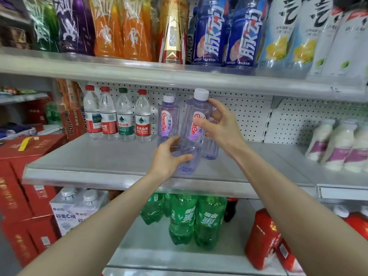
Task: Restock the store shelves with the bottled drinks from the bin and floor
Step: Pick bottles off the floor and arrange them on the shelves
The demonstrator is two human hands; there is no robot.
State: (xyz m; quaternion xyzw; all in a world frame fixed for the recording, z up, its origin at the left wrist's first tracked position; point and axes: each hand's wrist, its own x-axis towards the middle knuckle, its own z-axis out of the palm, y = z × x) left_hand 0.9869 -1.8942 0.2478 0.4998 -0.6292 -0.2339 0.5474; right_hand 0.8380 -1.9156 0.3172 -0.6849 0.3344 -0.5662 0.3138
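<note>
I hold a clear violet-tinted Ganten water bottle (194, 124) with a white cap, tilted a little, above the grey middle shelf (103, 156). My left hand (168, 158) grips its lower body near the base. My right hand (218, 126) curls round its upper half at the label. A second Ganten bottle (166, 118) stands upright on the shelf just to the left, and a third (210, 148) shows partly behind my right wrist.
Several red- and green-capped water bottles (117, 114) stand at the shelf's back left; white milky bottles (338, 144) sit at the right. Tall coloured drinks (123, 28) fill the top shelf. Green soda bottles (191, 218) and red packs (262, 240) are below, red cartons (22, 182) at left.
</note>
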